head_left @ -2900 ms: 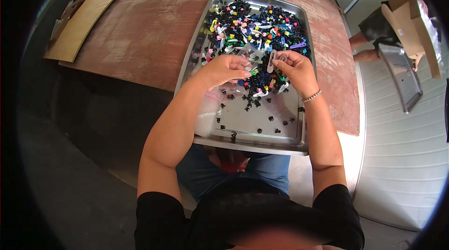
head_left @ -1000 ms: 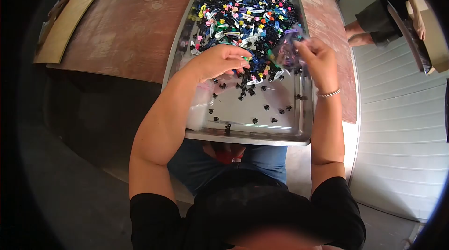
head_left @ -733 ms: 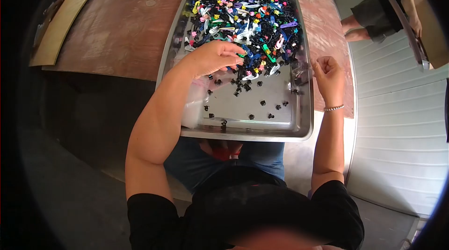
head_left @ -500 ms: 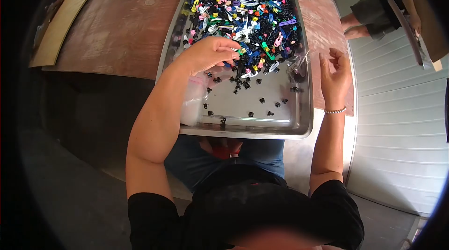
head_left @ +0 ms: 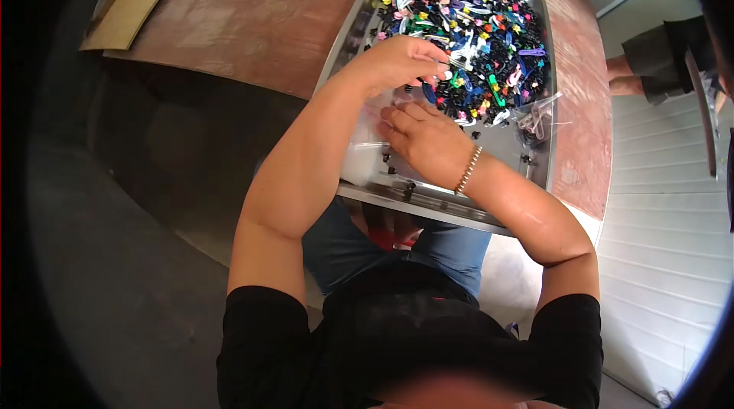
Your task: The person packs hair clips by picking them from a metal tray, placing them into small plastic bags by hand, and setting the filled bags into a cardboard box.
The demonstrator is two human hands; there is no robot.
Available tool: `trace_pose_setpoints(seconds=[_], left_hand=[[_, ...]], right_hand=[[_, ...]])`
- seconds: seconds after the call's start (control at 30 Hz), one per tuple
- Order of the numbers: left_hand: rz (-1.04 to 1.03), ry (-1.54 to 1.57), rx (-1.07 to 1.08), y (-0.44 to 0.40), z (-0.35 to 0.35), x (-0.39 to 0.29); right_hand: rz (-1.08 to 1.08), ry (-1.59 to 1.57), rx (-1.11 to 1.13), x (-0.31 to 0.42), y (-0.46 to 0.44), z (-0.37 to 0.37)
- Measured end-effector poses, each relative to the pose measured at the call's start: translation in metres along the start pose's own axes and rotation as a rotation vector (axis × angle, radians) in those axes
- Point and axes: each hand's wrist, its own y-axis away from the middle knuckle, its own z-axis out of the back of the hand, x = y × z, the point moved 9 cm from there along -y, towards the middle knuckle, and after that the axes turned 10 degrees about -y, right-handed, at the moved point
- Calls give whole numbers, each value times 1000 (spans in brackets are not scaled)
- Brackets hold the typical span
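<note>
A clip bag (head_left: 537, 120) overhangs our tray's (head_left: 447, 217) right rim: a nudge could tip it out.
Our left hand (head_left: 407, 63) hovers, fingers curled, by the clips (head_left: 466, 53); our right hand (head_left: 433, 141), fingers bent, lies over the plain bags (head_left: 362, 162). We cannot tell whether either grips anything. Bags might cling and come up doubled; loose claws (head_left: 410, 189) lie in the way.

the left hand (head_left: 409, 65), fingers (head_left: 426, 50) curled, is just beyond the right hand (head_left: 434, 143), which reaches inward palm down.
</note>
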Motion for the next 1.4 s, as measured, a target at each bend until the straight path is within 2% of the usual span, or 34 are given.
trace_pose_setpoints(seconds=[0.03,0.07,0.1,0.17,0.2,0.3,0.43,0.7,0.9,0.93,1.1,1.17,1.23,1.3,1.37,1.4], left_hand=[[2,1,-7,1,2,0],[31,-9,17,2,1,3],[62,-18,43,3,0,5],[65,-37,17,2,4,10],[64,-68,8,2,5,7],[62,-96,0,2,8,7],[105,-137,1,8,8,6],[108,-172,15,0,7,21],[138,-135,23,2,6,19],[143,-125,16,3,6,18],[139,-114,11,1,3,19],[169,-109,-20,3,5,19],[176,-179,-3,7,6,11],[275,-33,-126,18,11,4],[258,-99,-91,17,11,-1],[213,34,-86,16,5,0]], right_hand=[[54,127,-24,1,-4,-5],[27,119,-136,-5,-5,-3],[31,114,-134,-4,-7,-3],[-231,-28,-150,-24,-3,4],[-255,-82,-131,-26,-1,3],[-162,-172,-171,-21,-2,-5],[-158,-327,-134,-17,-6,-17],[88,15,-94,-2,-2,-21],[129,-53,-101,-3,-1,-10],[151,-45,-188,-1,0,-3],[64,27,-245,-10,-3,9],[54,3,-197,-17,-1,14],[42,33,-257,-26,3,38],[-6,98,-306,-32,8,68],[-22,123,-334,-41,14,78],[-43,145,-359,-45,16,84]])
